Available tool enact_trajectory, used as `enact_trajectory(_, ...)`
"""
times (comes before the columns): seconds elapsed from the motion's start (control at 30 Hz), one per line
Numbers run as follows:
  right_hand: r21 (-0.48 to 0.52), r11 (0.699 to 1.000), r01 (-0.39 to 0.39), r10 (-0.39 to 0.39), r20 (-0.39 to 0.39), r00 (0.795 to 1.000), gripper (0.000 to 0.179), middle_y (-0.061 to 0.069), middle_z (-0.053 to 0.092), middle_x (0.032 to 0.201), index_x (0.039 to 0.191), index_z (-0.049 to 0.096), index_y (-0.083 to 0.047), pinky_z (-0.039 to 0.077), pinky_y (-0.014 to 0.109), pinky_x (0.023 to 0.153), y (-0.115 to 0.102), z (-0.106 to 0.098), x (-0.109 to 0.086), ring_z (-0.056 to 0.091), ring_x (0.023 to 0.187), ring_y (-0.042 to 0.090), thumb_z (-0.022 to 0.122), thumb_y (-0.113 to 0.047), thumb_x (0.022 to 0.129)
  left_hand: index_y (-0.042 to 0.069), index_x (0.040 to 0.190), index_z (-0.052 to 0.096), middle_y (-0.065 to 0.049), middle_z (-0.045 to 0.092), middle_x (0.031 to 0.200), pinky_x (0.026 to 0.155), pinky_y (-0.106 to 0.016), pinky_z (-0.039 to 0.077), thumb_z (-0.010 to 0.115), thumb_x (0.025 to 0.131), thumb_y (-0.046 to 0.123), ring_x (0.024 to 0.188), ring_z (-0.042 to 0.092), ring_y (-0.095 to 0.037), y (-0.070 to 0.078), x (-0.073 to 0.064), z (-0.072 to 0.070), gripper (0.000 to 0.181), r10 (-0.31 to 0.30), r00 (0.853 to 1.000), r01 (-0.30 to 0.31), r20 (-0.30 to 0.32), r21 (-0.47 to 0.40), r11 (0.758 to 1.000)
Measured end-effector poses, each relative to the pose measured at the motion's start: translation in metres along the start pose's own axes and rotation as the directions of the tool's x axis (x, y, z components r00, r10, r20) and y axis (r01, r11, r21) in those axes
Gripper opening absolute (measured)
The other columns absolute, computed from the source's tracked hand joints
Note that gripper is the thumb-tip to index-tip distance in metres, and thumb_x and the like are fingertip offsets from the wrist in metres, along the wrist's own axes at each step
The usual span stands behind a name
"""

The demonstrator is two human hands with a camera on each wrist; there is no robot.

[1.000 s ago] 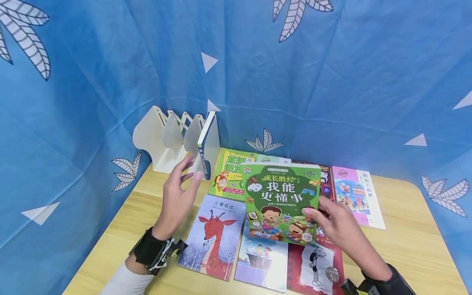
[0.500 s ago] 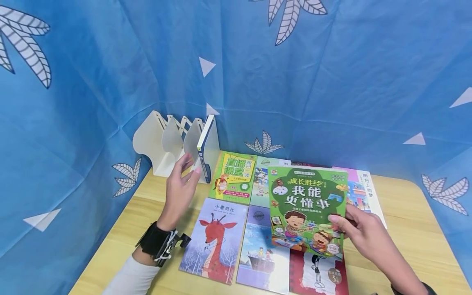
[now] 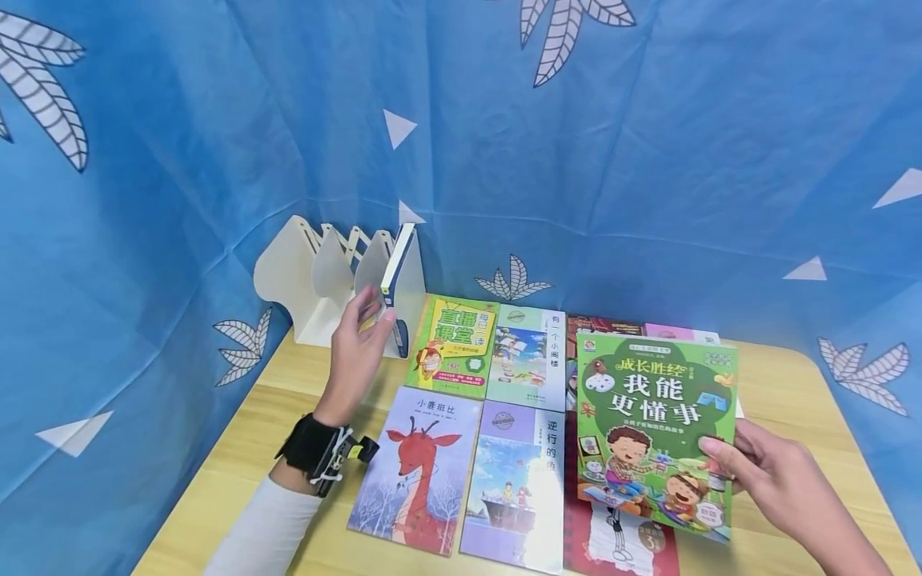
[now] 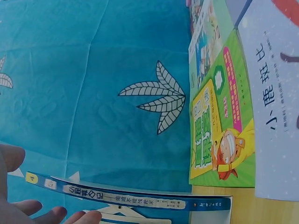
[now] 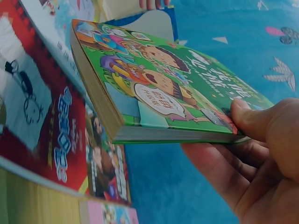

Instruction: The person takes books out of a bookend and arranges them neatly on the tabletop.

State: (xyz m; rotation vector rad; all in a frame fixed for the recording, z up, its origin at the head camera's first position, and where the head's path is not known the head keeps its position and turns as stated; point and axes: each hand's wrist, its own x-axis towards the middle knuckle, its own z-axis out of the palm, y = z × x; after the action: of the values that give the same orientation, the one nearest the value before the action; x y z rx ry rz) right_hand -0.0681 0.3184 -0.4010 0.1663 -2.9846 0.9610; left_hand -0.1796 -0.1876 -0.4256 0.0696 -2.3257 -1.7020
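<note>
My right hand (image 3: 774, 472) pinches the right edge of a green picture book (image 3: 663, 424), thumb on the cover and fingers beneath. In the right wrist view the book (image 5: 154, 84) is raised and tilted, its page edges (image 5: 187, 134) showing. My left hand (image 3: 360, 352) is at the front of a slim blue book (image 3: 398, 276) standing upright in a white book rack (image 3: 277, 260). In the left wrist view the thumb (image 4: 13, 157) and fingers (image 4: 51, 215) lie spread on either side of the blue book's spine (image 4: 126, 198), with gaps showing between.
On the wooden table (image 3: 216, 472) lie a deer book (image 3: 418, 472), a purple boat book (image 3: 511, 496), a yellow-green book (image 3: 452, 348), a pale green book (image 3: 526, 360) and a red book (image 3: 576, 536). The raised book partly covers others at the right. A blue curtain (image 3: 504, 144) hangs behind.
My right hand has carried the green book rightward and toward me, uncovering the pale green and purple books. My left hand has stayed by the rack, shifting slightly nearer the blue book.
</note>
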Motion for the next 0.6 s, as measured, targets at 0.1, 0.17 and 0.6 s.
enact_trajectory(0.1, -0.02, 0.998, -0.058, 0.059, 0.044, 0.997, 0.031, -0.009, 0.068, 0.067, 0.082, 0.054, -0.008, 0.056, 0.023, 0.055, 0.007, -0.005, -0.003, 0.062, 0.061, -0.003, 0.06, -0.025, 0.107, 0.022, 0.163, 0.031, -0.005, 0.042, 0.165, 0.119, -0.044, 0.046, 0.059, 0.105, 0.042, 0.151, 0.045, -0.023, -0.002, 0.006, 0.002, 0.067, 0.009, 1.0, -0.009, 0.005, -0.011, 1.0)
enact_trajectory(0.17, -0.04, 0.993, -0.109, 0.112, 0.087, 0.99, 0.036, -0.007, 0.069, 0.068, 0.08, 0.049, -0.008, 0.056, 0.023, 0.056, 0.011, -0.01, -0.004, 0.063, 0.062, -0.002, 0.056, -0.029, 0.109, 0.022, 0.163, 0.031, -0.006, 0.042, 0.165, 0.119, -0.043, 0.046, 0.059, 0.105, 0.042, 0.151, 0.045, -0.022, -0.002, 0.009, 0.003, 0.067, 0.006, 1.0, -0.005, 0.01, -0.015, 1.0)
enact_trajectory(0.6, -0.128, 0.967, -0.219, 0.24, 0.185, 0.953, 0.04, -0.004, 0.068, 0.069, 0.08, 0.047, -0.007, 0.056, 0.023, 0.057, 0.04, -0.035, -0.013, 0.062, 0.06, 0.002, 0.048, -0.031, 0.112, 0.019, 0.163, 0.032, -0.013, 0.044, 0.163, 0.119, -0.048, 0.045, 0.057, 0.105, 0.045, 0.151, 0.044, -0.028, -0.007, 0.027, 0.012, 0.068, -0.003, 1.0, 0.003, -0.002, -0.001, 1.0)
